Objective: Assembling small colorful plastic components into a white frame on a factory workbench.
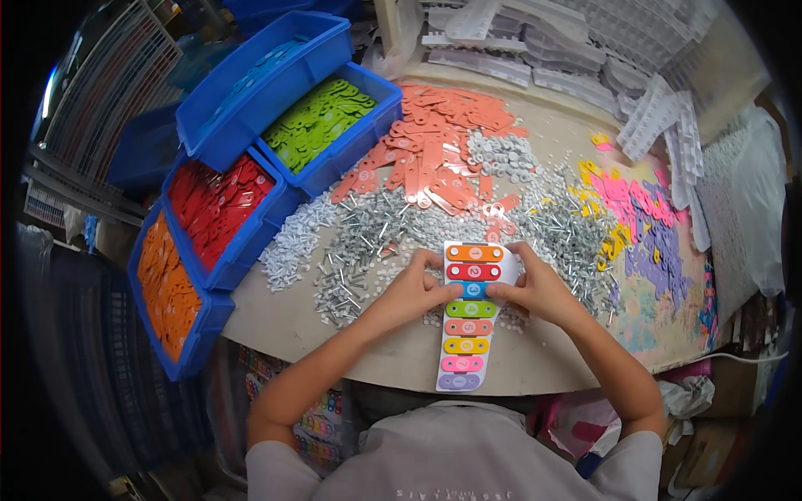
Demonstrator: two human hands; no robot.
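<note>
Orange, red, blue, green, coral, yellow, pink and purple bars run down a white board, which lies upright before the person near the front edge of the curved surface. Taking the board as the clock's centre, the left hand sits at ten and the right hand at two. Both grasp the board by its sides — each thumb rests on an end of the blue bar, while the other fingers curl about the edges, partly hidden. The orange and red bars carry white caps at their ends; the lower ones show small holes.

At twelve spreads a heap of coral pieces, with a cluster of white rings on its right side. Metal pins lie in two piles, a left pile at ten and a right pile between one and two. Pink pieces lie at two, with purple pieces nearer three. Blue bins hold orange pieces at nine, red pieces at ten — and green pieces at eleven.
</note>
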